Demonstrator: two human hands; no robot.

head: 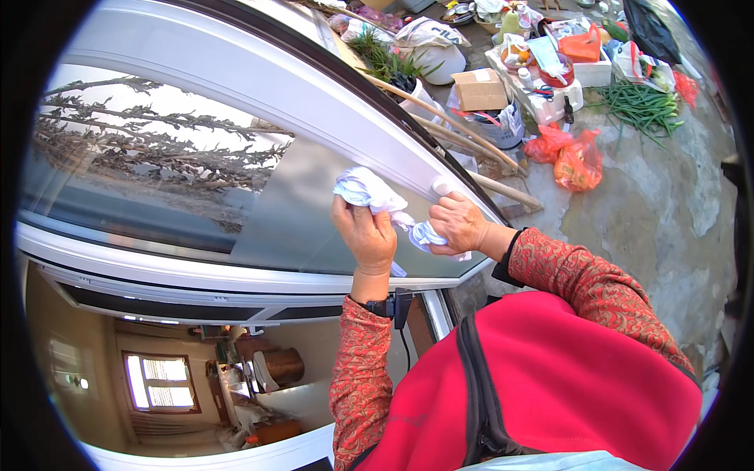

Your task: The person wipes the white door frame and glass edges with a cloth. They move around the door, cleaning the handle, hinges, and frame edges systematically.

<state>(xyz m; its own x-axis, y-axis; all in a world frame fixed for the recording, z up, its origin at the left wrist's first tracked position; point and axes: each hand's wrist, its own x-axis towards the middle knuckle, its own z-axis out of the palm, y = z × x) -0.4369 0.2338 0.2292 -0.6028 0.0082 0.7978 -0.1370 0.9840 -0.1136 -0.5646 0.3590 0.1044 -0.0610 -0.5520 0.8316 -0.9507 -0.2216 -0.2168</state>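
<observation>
A white cloth is twisted between my two hands, in front of an open window sash. My left hand grips its bunched upper end, thumb and fingers pressed into the folds. My right hand is closed around the other end, with a loose tail hanging below the fist. Behind the cloth is the glass pane, which mirrors dry branches on its left part. The white window frame runs diagonally above my hands. Just above my right knuckles, a small white fitting sits on that frame.
Wooden poles lean beyond the frame. On the concrete ground are red plastic bags, green onions, a foam box and a bucket with a cardboard box. A room interior shows at lower left.
</observation>
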